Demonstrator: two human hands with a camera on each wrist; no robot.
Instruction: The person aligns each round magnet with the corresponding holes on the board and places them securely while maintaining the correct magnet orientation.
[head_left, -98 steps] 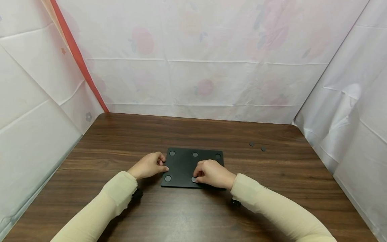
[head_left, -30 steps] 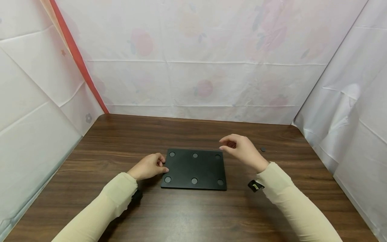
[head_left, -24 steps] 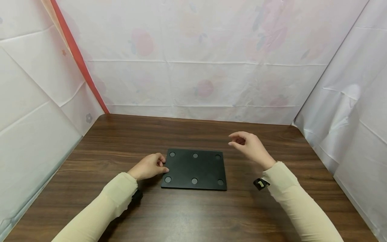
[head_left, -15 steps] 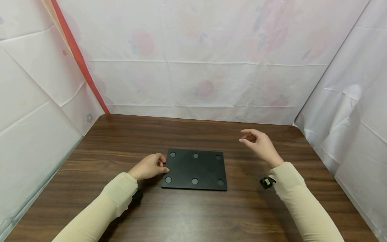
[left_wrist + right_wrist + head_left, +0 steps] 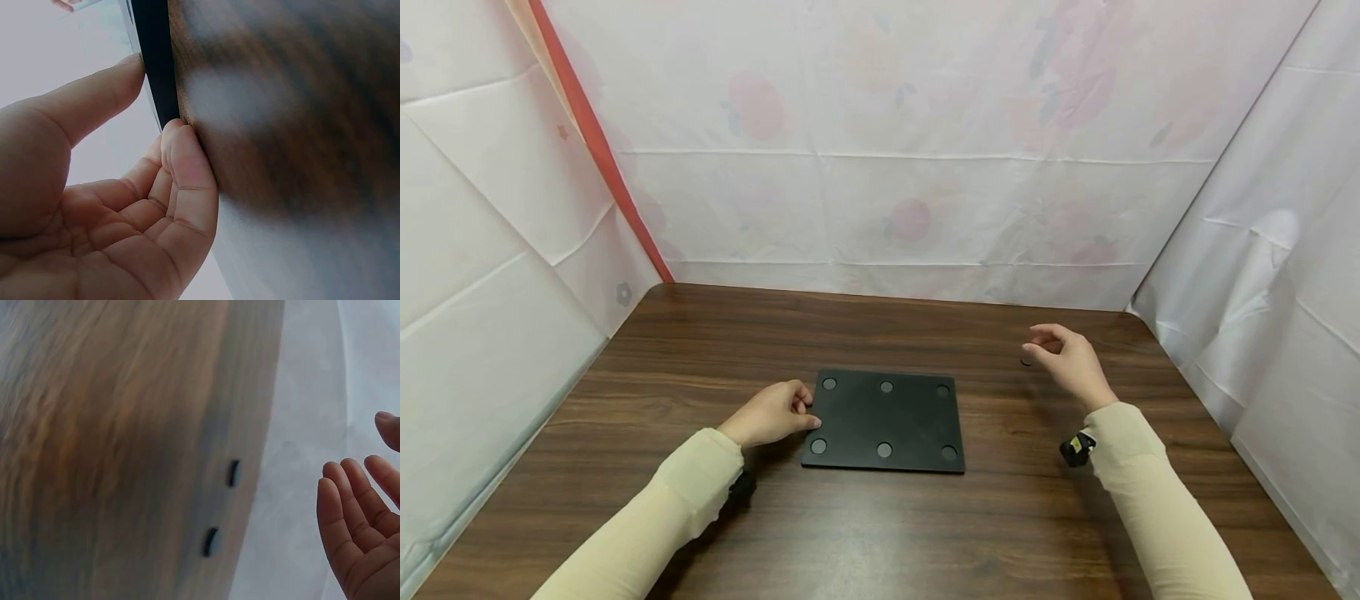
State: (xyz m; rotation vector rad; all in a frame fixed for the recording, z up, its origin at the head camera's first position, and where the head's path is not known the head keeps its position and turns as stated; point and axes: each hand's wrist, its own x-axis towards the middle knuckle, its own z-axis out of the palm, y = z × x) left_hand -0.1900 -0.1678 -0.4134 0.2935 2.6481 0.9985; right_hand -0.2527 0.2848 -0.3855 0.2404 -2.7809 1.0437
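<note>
A flat black board (image 5: 887, 417) lies on the table, with several round spots along its long sides. The two spots at its right end look darker than the others. My left hand (image 5: 771, 412) pinches the board's left edge, thumb on top and curled fingers at the side, as the left wrist view shows. My right hand (image 5: 1067, 360) hovers over the table's right side with fingers loosely bent and nothing between them. One small dark disc (image 5: 1026, 362) shows just below its fingertips. In the right wrist view two discs, a nearer one (image 5: 212, 542) and a farther one (image 5: 234, 473), lie apart.
The brown wood-grain table (image 5: 865, 533) reaches back to a pale printed curtain (image 5: 865, 208). White cloth hangs on both sides, with a red strip (image 5: 598, 150) at the back left corner. A small black device (image 5: 1077, 448) sits at the right wrist.
My right hand has left the disc spot at the board's front middle and moved right to above the loose discs. My left hand and the board have stayed in place.
</note>
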